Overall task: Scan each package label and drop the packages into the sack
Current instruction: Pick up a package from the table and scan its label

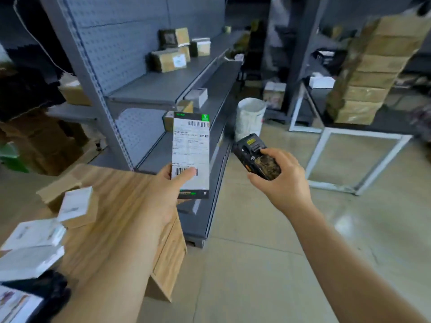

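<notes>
Now pinching flat package [190,155] at its lower edge with left hand [166,190], mid-frame; probably light, flexible, slick. Gripping scanner [256,157] in right hand [279,178]; sack [249,118] waiting beyond, upper centre.

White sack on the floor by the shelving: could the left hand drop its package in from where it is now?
Probably not: the left hand holds the package well short of the sack, though open floor leaves the way free.

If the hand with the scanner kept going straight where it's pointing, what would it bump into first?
Probably the gray shelf edge. The right hand aims the scanner up and left, behind the labelled package. The white sack stands farther back; depth is unclear.
</notes>
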`<state>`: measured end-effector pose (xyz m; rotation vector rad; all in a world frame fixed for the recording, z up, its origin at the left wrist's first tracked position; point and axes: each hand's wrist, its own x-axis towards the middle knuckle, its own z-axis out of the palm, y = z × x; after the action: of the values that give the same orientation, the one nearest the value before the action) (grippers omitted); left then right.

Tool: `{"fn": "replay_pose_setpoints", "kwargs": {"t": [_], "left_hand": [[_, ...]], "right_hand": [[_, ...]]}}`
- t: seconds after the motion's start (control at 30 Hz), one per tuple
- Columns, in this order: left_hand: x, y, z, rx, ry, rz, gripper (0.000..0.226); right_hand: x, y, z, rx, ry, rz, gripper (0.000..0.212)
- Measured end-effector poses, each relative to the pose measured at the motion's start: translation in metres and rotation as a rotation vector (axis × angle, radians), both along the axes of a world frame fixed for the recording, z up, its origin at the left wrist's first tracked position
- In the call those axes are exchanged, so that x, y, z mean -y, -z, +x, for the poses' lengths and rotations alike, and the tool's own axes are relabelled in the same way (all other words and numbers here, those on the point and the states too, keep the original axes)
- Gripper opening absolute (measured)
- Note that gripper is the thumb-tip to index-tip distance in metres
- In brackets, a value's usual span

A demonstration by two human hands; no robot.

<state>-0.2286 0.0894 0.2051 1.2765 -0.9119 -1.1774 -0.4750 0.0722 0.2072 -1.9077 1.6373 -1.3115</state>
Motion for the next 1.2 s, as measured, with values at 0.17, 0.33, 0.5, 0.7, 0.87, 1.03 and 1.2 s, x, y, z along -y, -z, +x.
{"fn": "replay_pose_setpoints", "kwargs": {"t": [0.17,0.33,0.5,0.7,0.87,1.03,1.2], "left_hand": [[0.059,0.008,-0.107,-0.056,0.146,0.027,0.014],[0.121,0.006,-0.159,-0.018,0.214,0.021,0.016],[0.204,0.01,-0.17,0.048,0.208,0.014,0.022],[0.335,0.023,-0.178,0.041,0.222,-0.009,0.019],[0.468,0.015,-0.213,0.024,0.287,-0.01,0.018],[0.575,0.028,-0.253,0.057,0.32,0.019,0.021],[0.675,0.049,-0.297,0.106,0.339,0.039,0.017]], "right_hand": [[0.04,0.012,-0.094,-0.012,0.092,0.011,0.057],[0.096,0.018,-0.145,0.01,0.133,0.015,0.056],[0.177,0.03,-0.162,0.047,0.127,0.024,0.057],[0.299,0.036,-0.176,0.021,0.16,0.037,0.057],[0.409,0.019,-0.212,-0.005,0.26,0.053,0.057],[0.497,0.026,-0.248,-0.021,0.322,0.067,0.058],[0.596,0.045,-0.29,-0.048,0.316,0.081,0.059]]}}
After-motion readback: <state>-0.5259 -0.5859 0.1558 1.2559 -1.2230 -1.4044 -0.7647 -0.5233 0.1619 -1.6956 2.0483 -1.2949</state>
